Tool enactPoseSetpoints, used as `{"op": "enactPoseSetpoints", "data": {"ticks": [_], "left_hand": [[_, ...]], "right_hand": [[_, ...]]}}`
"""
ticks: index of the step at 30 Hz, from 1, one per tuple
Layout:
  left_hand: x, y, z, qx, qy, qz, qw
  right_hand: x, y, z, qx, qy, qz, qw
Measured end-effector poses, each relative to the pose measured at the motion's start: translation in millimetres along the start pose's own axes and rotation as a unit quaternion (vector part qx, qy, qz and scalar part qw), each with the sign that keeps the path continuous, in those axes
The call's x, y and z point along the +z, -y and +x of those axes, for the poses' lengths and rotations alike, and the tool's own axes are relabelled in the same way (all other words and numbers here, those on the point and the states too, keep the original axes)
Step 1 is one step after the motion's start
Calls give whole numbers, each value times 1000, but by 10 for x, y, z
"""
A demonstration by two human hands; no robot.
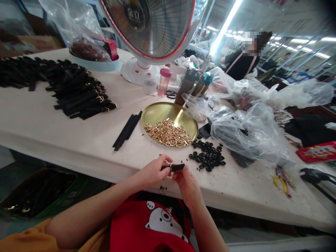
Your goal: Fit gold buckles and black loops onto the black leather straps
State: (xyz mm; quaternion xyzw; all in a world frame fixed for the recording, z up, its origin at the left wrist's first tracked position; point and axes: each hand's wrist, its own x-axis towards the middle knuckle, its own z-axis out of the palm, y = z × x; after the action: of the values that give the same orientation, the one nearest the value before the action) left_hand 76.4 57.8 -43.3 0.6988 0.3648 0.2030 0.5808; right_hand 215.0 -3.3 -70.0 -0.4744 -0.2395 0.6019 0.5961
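Observation:
Between my hands, over the table's front edge, is a short black strap (179, 167) with a small gold buckle (171, 169) on it. My left hand (154, 170) pinches the strap at its left end, close to the buckle. The fingers of my right hand (187, 180) are closed round its other end. Behind them stands a round gold tray (168, 106) with a heap of small gold metal pieces (170, 133). Small black rounded parts (208, 154) lie in a loose pile to the right of my hands. Several flat black strips (127, 130) rest left of the tray.
A fan (147, 31) stands at the back. Many black buckled straps (78, 87) are heaped at the left. Bottles (187, 84), a pink-lidded cup (164, 82) and clear plastic bags (244, 129) crowd the back right. Yellow-handled pliers (281, 182) lie at the right; a person (241, 63) is beyond.

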Motion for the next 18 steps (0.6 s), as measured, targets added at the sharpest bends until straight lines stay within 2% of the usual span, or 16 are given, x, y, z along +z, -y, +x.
{"op": "enactPoseSetpoints", "data": {"ticks": [3,7,13,15,18], "left_hand": [[-15,2,-8,-14,26,-23,999],[-29,8,-14,-31,13,-12,999],[-26,7,-2,-31,-36,115,992],[-30,-5,-6,-28,-47,148,987],[-46,-30,-22,-19,-36,185,982]], "right_hand": [[-37,26,11,34,4,71,997],[-49,57,26,85,16,126,988],[11,64,11,71,0,97,993],[20,54,-4,99,12,91,991],[7,29,-38,159,64,99,980]]}}
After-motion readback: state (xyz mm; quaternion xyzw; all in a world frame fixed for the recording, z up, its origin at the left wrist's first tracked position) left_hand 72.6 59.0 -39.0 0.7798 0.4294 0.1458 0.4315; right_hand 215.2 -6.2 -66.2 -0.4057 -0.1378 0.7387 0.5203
